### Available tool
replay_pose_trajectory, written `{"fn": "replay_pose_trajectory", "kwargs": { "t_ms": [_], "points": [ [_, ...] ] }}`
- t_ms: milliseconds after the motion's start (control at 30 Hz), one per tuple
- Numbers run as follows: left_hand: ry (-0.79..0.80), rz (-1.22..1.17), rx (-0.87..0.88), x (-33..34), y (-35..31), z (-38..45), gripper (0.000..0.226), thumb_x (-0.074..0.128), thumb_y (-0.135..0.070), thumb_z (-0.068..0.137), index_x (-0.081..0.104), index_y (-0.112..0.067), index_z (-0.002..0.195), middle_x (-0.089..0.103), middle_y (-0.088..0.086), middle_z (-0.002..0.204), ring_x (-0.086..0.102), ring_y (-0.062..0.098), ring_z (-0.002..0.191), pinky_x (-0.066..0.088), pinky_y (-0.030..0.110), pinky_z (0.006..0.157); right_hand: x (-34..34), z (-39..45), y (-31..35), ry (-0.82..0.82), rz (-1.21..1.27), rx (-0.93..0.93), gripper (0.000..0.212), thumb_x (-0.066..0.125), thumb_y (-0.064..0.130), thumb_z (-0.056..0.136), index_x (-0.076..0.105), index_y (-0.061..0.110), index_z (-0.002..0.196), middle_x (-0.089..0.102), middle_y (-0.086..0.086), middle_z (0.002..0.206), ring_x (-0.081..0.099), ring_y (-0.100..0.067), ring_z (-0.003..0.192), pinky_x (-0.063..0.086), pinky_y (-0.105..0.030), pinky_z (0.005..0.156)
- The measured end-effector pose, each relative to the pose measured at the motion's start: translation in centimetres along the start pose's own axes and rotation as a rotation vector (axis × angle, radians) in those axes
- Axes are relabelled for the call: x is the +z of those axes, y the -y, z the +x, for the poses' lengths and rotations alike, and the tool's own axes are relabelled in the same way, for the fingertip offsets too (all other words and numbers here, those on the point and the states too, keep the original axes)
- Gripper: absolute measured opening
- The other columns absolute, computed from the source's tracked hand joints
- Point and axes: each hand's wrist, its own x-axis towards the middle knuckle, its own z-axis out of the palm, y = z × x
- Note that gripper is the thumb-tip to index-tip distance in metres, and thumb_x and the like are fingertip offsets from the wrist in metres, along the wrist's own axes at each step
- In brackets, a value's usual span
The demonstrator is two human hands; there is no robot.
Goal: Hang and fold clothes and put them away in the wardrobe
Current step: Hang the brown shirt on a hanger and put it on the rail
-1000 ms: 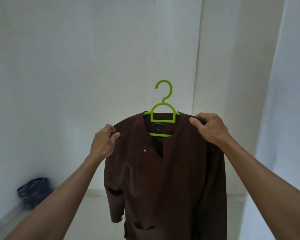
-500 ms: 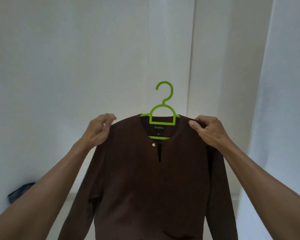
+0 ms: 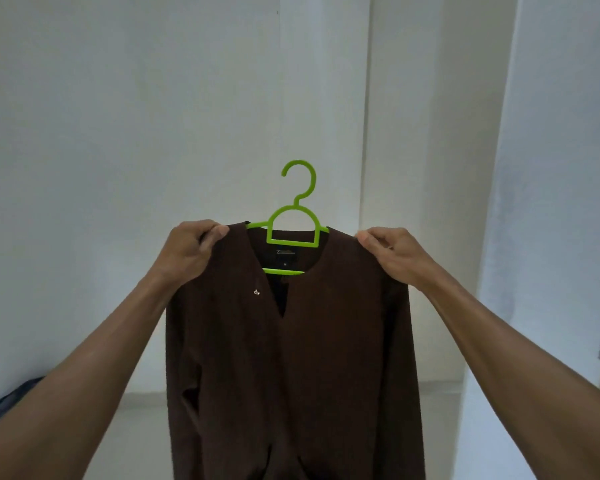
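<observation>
Brown shirt (image 3: 291,358) on green hanger (image 3: 293,220) | left hand (image 3: 187,251) fingers pinch one shoulder | right hand (image 3: 395,254) fingers pinch the other

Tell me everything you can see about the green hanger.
The green hanger looks like bright lime plastic, in one piece: an open hook on top, a short curved neck, a rounded loop with a flat bar, and a lower bar showing in the neckline. It stands upright, hook free, inside the brown shirt. The left hand and right hand grip the shirt's shoulders; its arms are hidden under the cloth.
</observation>
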Motion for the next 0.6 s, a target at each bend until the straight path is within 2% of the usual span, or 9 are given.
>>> {"fn": "replay_pose_trajectory", "kwargs": {
  "t_ms": [67,133,200,300,367,400,467,500,600],
  "points": [
    [-0.021,-0.008,-0.014,-0.4,0.1,-0.1,0.035,0.055,-0.029,0.102,0.066,-0.006,0.079,0.062,0.014,0.071,0.058,0.027,0.068,0.041,0.032,0.062,-0.5,-0.5,-0.6,0.055,-0.079,0.045,0.026,0.062,0.052,0.092,0.073,0.030,0.098,0.072,0.011,0.094,0.068,-0.006,0.086,0.055,-0.028,0.079],
    [-0.035,-0.019,-0.029,-0.9,0.3,-0.1,0.030,0.056,-0.029,0.101,0.070,-0.010,0.083,0.066,0.008,0.074,0.061,0.022,0.072,0.044,0.031,0.065,-0.8,-1.0,-1.7,0.065,-0.074,0.072,0.015,0.070,0.043,0.091,0.075,0.030,0.096,0.074,0.012,0.094,0.070,-0.006,0.088,0.057,-0.032,0.086],
    [-0.013,-0.022,-0.042,-1.2,0.4,-0.3,0.023,0.057,-0.028,0.101,0.072,-0.014,0.090,0.069,0.001,0.080,0.063,0.016,0.077,0.045,0.025,0.067,-0.8,-1.4,-2.3,0.020,0.081,0.085,0.010,0.078,0.027,0.086,0.078,0.025,0.096,0.077,0.007,0.092,0.073,-0.011,0.090,0.057,-0.038,0.093],
    [0.020,-0.003,-0.040,-1.3,1.1,-0.4,0.018,0.060,-0.027,0.099,0.073,-0.015,0.093,0.070,0.002,0.083,0.065,0.019,0.082,0.047,0.027,0.070,-1.2,-1.3,-1.9,-0.012,0.210,0.135,0.022,0.089,0.008,0.070,0.078,0.014,0.089,0.077,-0.001,0.085,0.074,-0.015,0.081,0.058,-0.038,0.089],
    [0.029,-0.027,-0.050,-1.3,1.4,-0.7,0.017,0.062,-0.027,0.098,0.073,-0.017,0.091,0.071,0.005,0.082,0.066,0.023,0.083,0.049,0.032,0.072,-1.6,-0.7,-1.0,0.003,0.089,0.156,0.033,0.095,0.016,0.062,0.076,0.018,0.089,0.071,0.002,0.087,0.066,-0.013,0.076,0.055,-0.034,0.078],
    [0.028,-0.037,-0.048,-1.1,1.4,-0.7,0.017,0.062,-0.027,0.098,0.073,-0.017,0.091,0.071,0.006,0.082,0.066,0.025,0.083,0.050,0.034,0.073,-1.6,-0.4,-0.4,0.031,0.032,0.162,0.040,0.095,0.026,0.062,0.073,0.023,0.097,0.066,0.005,0.093,0.062,-0.011,0.081,0.051,-0.031,0.076],
    [0.026,-0.047,-0.034,-0.7,1.1,-0.7,0.017,0.062,-0.027,0.098,0.073,-0.016,0.091,0.071,0.007,0.082,0.066,0.027,0.083,0.051,0.036,0.073,-1.1,0.3,0.7,0.140,-0.023,0.134,0.046,0.083,0.046,0.077,0.067,0.031,0.117,0.063,0.012,0.110,0.062,-0.008,0.099,0.050,-0.028,0.081],
    [0.027,-0.054,-0.028,-0.4,0.8,-0.6,0.017,0.062,-0.026,0.098,0.073,-0.016,0.091,0.071,0.008,0.082,0.066,0.027,0.083,0.051,0.035,0.072,-0.5,0.6,1.2,0.195,-0.047,0.094,0.043,0.072,0.050,0.086,0.065,0.031,0.124,0.064,0.013,0.115,0.063,-0.010,0.106,0.050,-0.029,0.087],
    [0.080,-0.065,-0.053,-0.1,0.6,-0.2,0.020,0.061,-0.031,0.099,0.073,-0.018,0.088,0.069,0.011,0.081,0.065,0.030,0.081,0.051,0.035,0.070,1.5,0.9,2.2,0.176,-0.134,-0.012,0.025,0.057,0.039,0.100,0.073,0.020,0.107,0.073,0.001,0.102,0.068,-0.018,0.097,0.055,-0.041,0.091]
  ]
}}
